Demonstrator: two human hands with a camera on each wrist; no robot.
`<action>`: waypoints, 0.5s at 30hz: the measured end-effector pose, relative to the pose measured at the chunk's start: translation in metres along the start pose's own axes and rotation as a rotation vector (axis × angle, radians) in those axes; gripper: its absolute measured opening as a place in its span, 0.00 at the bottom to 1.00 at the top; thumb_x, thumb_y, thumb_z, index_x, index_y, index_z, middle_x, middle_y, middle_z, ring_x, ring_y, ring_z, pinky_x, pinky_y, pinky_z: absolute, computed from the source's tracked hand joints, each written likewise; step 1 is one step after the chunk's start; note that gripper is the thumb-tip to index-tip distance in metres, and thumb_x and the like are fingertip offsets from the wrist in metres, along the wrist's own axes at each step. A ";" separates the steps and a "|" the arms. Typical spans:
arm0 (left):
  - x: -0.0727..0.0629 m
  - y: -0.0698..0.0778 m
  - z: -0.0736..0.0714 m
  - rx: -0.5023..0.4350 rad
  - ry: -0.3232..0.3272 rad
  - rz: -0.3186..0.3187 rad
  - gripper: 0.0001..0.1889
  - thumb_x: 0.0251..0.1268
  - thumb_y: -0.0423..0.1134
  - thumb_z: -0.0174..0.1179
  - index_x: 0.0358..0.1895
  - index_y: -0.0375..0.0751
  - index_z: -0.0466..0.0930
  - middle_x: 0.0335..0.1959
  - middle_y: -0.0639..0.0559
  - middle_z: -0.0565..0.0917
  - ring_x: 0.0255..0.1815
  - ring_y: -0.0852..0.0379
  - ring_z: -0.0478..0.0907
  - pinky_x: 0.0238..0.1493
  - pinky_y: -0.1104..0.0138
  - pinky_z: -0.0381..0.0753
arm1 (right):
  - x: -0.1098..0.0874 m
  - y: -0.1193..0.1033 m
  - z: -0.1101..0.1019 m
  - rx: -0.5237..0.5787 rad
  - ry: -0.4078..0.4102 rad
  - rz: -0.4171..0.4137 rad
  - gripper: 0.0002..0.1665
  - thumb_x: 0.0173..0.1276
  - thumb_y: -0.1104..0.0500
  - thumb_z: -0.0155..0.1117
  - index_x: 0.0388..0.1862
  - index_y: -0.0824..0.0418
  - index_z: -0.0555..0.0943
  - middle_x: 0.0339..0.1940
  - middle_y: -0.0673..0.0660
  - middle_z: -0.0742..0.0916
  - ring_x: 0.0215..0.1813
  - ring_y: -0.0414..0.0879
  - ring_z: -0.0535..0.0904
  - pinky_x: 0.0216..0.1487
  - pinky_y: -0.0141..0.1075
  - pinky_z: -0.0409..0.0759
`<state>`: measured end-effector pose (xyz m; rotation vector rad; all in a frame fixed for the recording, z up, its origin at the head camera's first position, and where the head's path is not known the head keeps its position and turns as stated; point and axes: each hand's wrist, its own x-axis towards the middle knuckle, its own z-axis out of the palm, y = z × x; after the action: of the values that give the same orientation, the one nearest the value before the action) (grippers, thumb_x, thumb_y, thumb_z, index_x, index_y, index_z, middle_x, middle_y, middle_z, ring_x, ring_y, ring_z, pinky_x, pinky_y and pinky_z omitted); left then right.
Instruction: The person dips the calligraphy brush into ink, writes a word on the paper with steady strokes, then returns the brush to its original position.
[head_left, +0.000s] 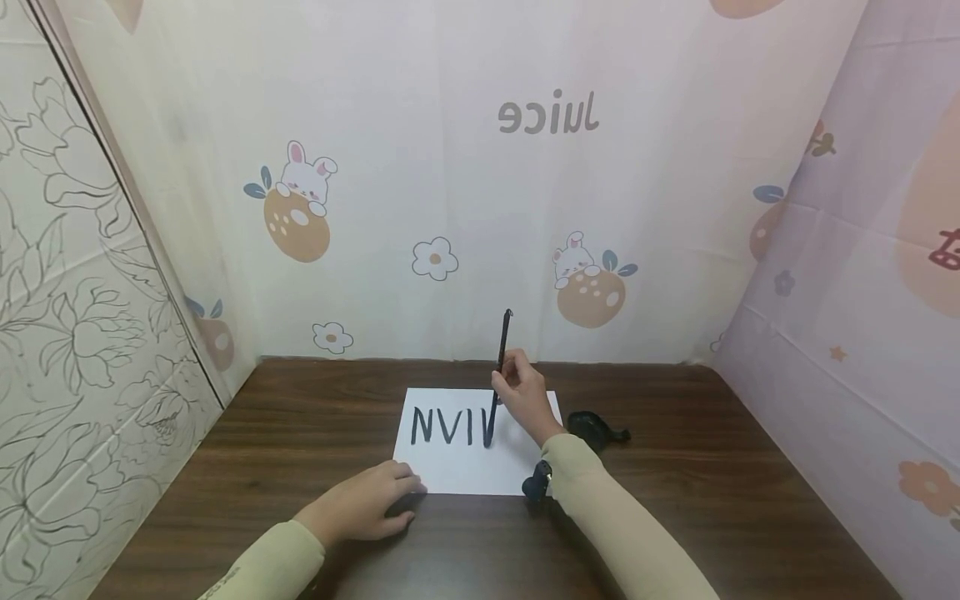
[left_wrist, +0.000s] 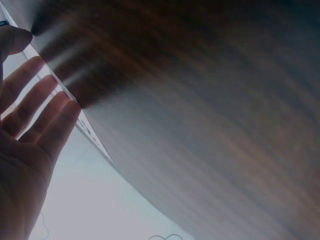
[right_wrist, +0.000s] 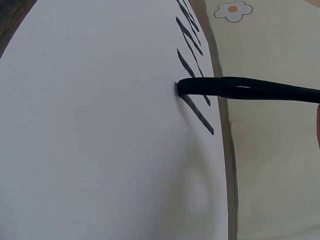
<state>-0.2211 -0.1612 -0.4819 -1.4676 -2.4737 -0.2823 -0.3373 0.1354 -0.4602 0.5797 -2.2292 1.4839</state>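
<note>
near centre, the right hand (head_left: 525, 396) pinches a brush (head_left: 504, 339) on paper (head_left: 480, 477), apparently mid-stroke; continuing likely calls for steady pressure. lower left, the left hand (head_left: 369, 502) rests, fingers relaxed.

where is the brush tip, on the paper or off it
On: in the right wrist view, the brush tip bends against the paper, at one end of a dark stroke.
</note>
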 end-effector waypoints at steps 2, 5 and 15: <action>0.000 0.000 0.000 -0.001 0.000 0.001 0.16 0.59 0.40 0.67 0.49 0.39 0.83 0.41 0.53 0.79 0.42 0.60 0.76 0.47 0.66 0.79 | 0.000 0.000 0.000 -0.002 -0.002 -0.001 0.11 0.71 0.64 0.60 0.49 0.54 0.72 0.34 0.52 0.79 0.32 0.46 0.79 0.30 0.36 0.84; 0.000 0.000 0.000 0.000 -0.001 0.001 0.16 0.59 0.40 0.67 0.49 0.39 0.83 0.41 0.54 0.79 0.42 0.60 0.76 0.47 0.66 0.79 | 0.000 0.000 0.000 -0.001 -0.008 -0.002 0.11 0.71 0.64 0.60 0.49 0.54 0.72 0.33 0.52 0.79 0.32 0.46 0.79 0.30 0.36 0.84; -0.001 -0.003 0.005 0.016 0.008 0.009 0.15 0.59 0.41 0.67 0.49 0.40 0.83 0.40 0.55 0.78 0.40 0.61 0.75 0.44 0.67 0.78 | 0.006 -0.006 -0.004 0.004 0.020 -0.031 0.09 0.71 0.64 0.59 0.47 0.55 0.72 0.33 0.53 0.78 0.34 0.48 0.77 0.29 0.36 0.84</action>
<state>-0.2242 -0.1618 -0.4866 -1.4689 -2.4569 -0.2656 -0.3390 0.1359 -0.4509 0.5954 -2.1927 1.4724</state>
